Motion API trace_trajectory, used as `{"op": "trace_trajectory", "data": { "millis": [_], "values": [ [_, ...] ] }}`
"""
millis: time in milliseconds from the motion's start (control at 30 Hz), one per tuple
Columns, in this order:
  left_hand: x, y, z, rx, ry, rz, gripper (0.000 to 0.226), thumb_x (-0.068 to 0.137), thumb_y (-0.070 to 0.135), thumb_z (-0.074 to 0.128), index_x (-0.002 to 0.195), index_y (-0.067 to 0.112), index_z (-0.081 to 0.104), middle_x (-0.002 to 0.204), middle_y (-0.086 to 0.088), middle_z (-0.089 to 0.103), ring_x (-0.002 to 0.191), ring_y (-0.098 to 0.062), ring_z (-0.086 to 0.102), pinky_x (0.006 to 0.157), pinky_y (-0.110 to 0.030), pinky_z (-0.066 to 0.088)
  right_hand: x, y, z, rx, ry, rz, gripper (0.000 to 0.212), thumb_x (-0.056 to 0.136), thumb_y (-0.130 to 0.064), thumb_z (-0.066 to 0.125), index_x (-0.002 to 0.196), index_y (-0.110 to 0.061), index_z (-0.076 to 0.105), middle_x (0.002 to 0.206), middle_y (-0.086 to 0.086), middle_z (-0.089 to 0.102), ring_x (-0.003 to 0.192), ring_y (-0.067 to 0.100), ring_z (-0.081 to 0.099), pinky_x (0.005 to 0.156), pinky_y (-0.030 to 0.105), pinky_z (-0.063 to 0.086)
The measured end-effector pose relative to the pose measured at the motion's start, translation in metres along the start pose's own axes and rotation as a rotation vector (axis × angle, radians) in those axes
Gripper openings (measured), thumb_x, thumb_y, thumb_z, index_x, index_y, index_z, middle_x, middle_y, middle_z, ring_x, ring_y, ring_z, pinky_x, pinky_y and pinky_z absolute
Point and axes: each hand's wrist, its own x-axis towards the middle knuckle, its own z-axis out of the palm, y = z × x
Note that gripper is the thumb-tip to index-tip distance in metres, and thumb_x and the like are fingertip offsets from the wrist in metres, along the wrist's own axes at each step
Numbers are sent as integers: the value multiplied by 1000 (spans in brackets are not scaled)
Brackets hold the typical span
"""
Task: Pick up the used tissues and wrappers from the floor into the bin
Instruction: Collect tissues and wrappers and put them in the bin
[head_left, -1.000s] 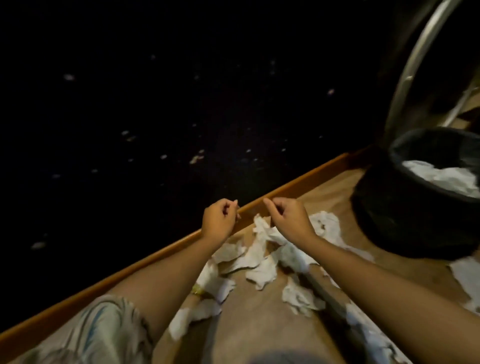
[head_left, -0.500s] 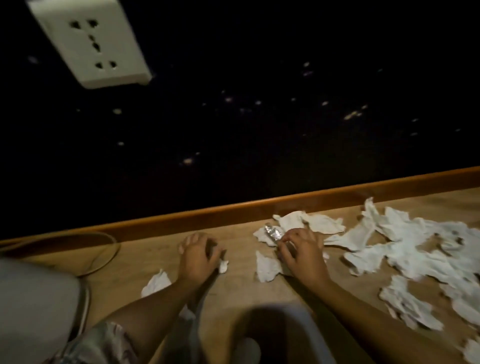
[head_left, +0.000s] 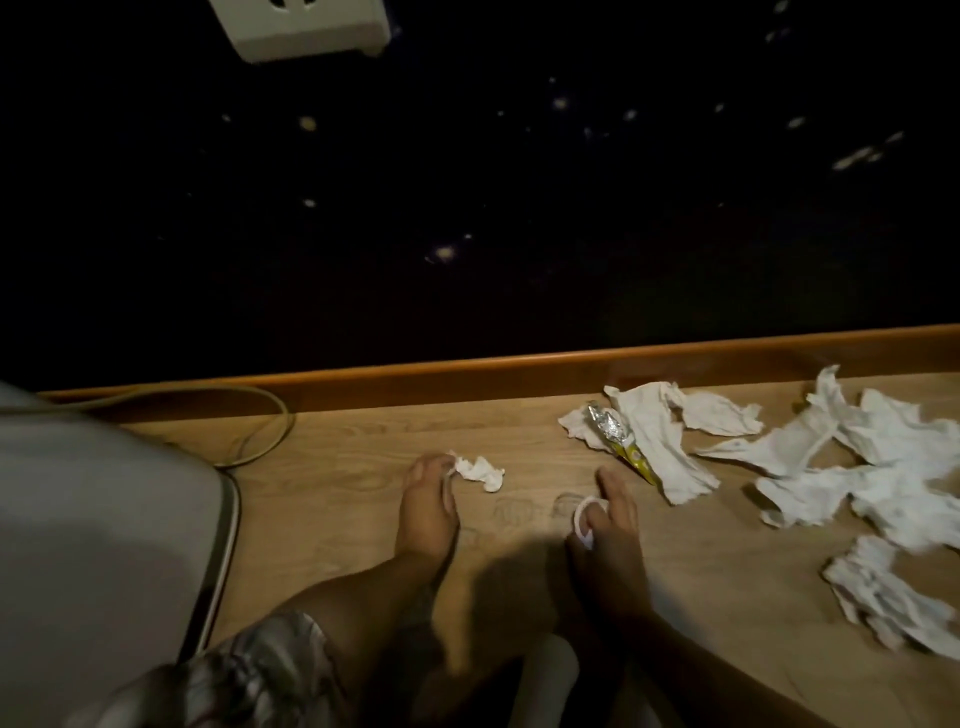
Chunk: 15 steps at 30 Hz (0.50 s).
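— Two hands down on the floor (head_left: 332, 457), both busy. My left hand (head_left: 427, 506) has its fingertips pinched on a small crumpled tissue (head_left: 479, 470), which trails off to the right of my fingers and lies flat on the boards.

— And the other?

— My right hand (head_left: 610, 519) is curled round a little white scrap (head_left: 584, 519), tucked against the inner side of my palm. I'd guess I'm keeping it there so my fingertips are free for more.

— What's closest?

— The wrapper (head_left: 621, 441), just beyond and to the right of my right fingertips. Long and thin — silver crinkled end pointing away from me toward the skirting board (head_left: 467, 371), yellow end slanting back toward my hand. It lies across a torn tissue sheet (head_left: 654, 447), so taking the near yellow tip looks the easiest approach.

— The rest?

— More torn tissues (head_left: 857, 467) spread well off to the right of that hand, flat and overlapping. The bin isn't in view, so where I carry all this I can't say. Plenty left — this is early going, by my reckoning.
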Motion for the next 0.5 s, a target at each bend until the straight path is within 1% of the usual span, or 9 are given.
{"op": "trace_trajectory", "data": {
  "millis": [67, 100, 133, 200, 267, 333, 400, 467, 500],
  "values": [
    [7, 13, 0, -20, 1, 86, 42, 86, -12, 49, 118, 12, 61, 118, -5, 59, 111, -16, 54, 98, -16, 34, -1, -1, -11, -22, -30, -34, 31, 94, -23, 50, 122, -12, 58, 143, 2, 46, 136, 16, 36, 111, 30, 32],
    [11, 20, -1, -46, 16, 109, 44, 84, -15, 48, 117, 10, 61, 114, -5, 59, 107, -17, 55, 93, -14, 35, -1, -1, -17, -16, -10, -38, 30, 95, -31, 44, 117, -18, 59, 129, 0, 56, 125, 17, 47, 101, 25, 35],
    [15, 27, 1, -79, 19, 126, 44, 83, -15, 48, 117, 9, 61, 112, -4, 59, 103, -17, 56, 89, -13, 36, 1, -2, -24, -4, 40, -52, 25, 94, -33, 39, 106, -24, 59, 112, -3, 61, 110, 18, 55, 89, 22, 39],
    [21, 41, 3, -100, -33, 164, 38, 88, -7, 49, 120, 10, 58, 113, -1, 55, 103, -15, 55, 87, -15, 37, 9, -4, -39, 9, 153, -71, 12, 90, -20, 46, 89, -28, 55, 91, -6, 58, 89, 14, 54, 75, 20, 40],
    [25, 47, 9, -51, -94, 240, 29, 95, 9, 50, 123, 13, 55, 117, -1, 53, 109, -18, 54, 93, -21, 40, 24, -7, -55, -6, 225, -58, 21, 88, -4, 54, 93, -23, 58, 93, -8, 55, 92, 9, 51, 78, 20, 42],
    [27, 43, 17, 78, -142, 283, 38, 97, 37, 46, 128, 17, 53, 127, -4, 52, 121, -22, 49, 104, -33, 39, 41, -8, -69, -42, 286, -51, 24, 88, -2, 53, 104, -20, 59, 100, -7, 53, 100, 11, 49, 86, 24, 42],
    [23, 35, 25, 258, -112, 261, 60, 89, 65, 39, 133, 25, 49, 143, -2, 44, 136, -23, 36, 113, -49, 28, 60, -5, -81, -115, 334, -45, 29, 87, -12, 56, 115, -18, 56, 109, -1, 52, 109, 18, 47, 91, 30, 42],
    [16, 27, 29, 350, -70, 171, 70, 82, 77, 41, 136, 33, 45, 154, 0, 30, 145, -24, 20, 117, -60, 12, 75, -3, -88, -211, 366, -17, 43, 87, -35, 60, 126, -18, 51, 122, 6, 51, 116, 23, 43, 97, 39, 40],
    [12, 22, 31, 356, -71, 105, 73, 79, 79, 45, 137, 36, 43, 158, 1, 23, 147, -25, 13, 116, -62, 6, 81, -3, -90, -264, 362, 3, 55, 86, -49, 60, 131, -19, 49, 129, 7, 49, 121, 25, 41, 100, 42, 37]
  ]
}}
